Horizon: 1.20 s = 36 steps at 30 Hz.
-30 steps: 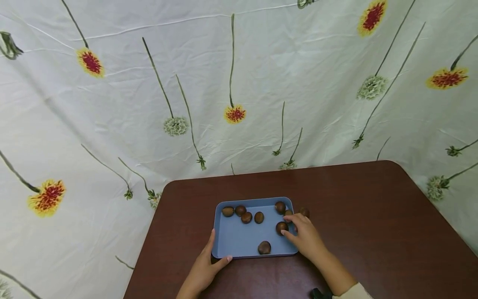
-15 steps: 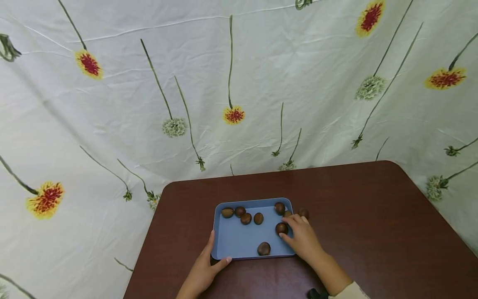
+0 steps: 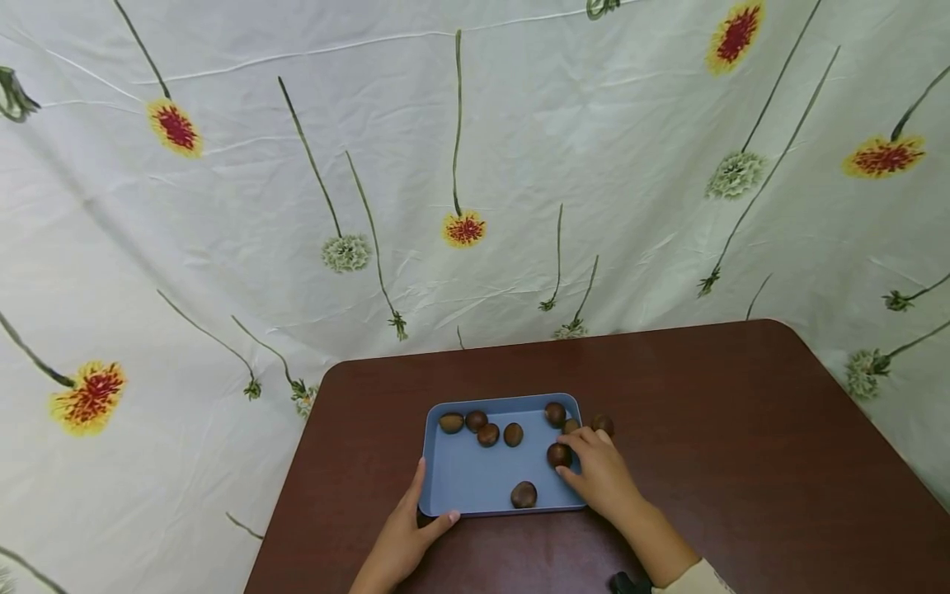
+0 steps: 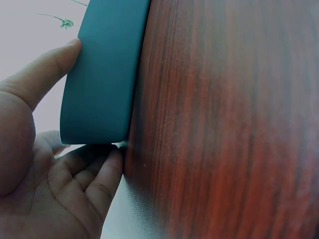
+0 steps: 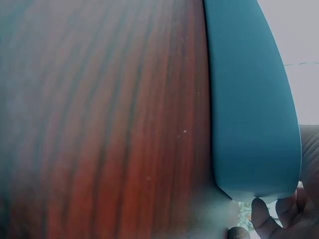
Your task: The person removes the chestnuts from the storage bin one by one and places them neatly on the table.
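A shallow blue tray (image 3: 475,474) lies on the table with several brown chestnuts in it. My left hand (image 3: 401,532) holds its near left corner, thumb on the near rim and fingers along the left side. In the left wrist view the thumb (image 4: 50,69) touches the tray wall (image 4: 107,79). Over the tray's right side, my right hand (image 3: 604,474) has thumb and forefinger around a dark chestnut (image 3: 559,455). Some of its fingers (image 5: 264,219) reach past the tray's far corner in the right wrist view; the chestnut is hidden there.
One chestnut (image 3: 603,424) sits outside the tray on the brown table (image 3: 742,445), just past the right rim. Another chestnut (image 3: 524,495) lies by the near wall. Behind the table hangs a white flowered cloth (image 3: 519,148). A small black object (image 3: 627,583) shows by the right sleeve.
My right thumb and forefinger have closed in on the dark chestnut at the tray's right. The left hand stays at its corner. The head view has shifted slightly.
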### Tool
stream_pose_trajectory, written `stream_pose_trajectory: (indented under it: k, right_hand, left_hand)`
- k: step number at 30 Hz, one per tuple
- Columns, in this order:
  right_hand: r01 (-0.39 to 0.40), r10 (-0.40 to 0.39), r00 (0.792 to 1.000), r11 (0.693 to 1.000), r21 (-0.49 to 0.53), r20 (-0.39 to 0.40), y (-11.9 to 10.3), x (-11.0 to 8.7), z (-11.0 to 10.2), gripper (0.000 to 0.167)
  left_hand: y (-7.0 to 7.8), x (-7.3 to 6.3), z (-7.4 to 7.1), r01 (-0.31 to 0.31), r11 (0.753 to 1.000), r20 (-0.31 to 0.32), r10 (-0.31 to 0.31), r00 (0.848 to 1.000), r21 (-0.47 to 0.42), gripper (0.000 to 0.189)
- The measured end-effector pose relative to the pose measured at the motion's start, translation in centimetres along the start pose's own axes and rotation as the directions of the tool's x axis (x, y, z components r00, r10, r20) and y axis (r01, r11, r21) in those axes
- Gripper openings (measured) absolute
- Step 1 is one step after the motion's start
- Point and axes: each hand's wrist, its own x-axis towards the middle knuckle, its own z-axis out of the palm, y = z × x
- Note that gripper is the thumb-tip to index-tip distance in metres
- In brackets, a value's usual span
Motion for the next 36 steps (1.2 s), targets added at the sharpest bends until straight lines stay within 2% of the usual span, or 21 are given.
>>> stream_pose_trajectory:
  k: [17, 30, 36]
  right_hand:
    - [0.002, -0.002, 1.0, 1.0, -0.028, 0.018, -0.09, -0.12, -0.2, 0.042]
    - [-0.01, 0.01, 1.0, 1.0, -0.014, 0.022, -0.16, -0.19, -0.37, 0.04]
    - [-0.037, 0.036, 0.999, 0.998, 0.046, 0.025, -0.05, -0.11, -0.36, 0.041]
  left_hand:
    - [-0.12, 0.07, 0.18, 0.037, 0.996, -0.013, -0.039, 0.999, -0.08, 0.114]
    - [-0.05, 0.03, 0.09, 0.042, 0.995, -0.013, -0.044, 0.999, -0.085, 0.115]
    - [-0.02, -0.01, 0.07, 0.047, 0.995, -0.023, -0.049, 0.999, -0.083, 0.114]
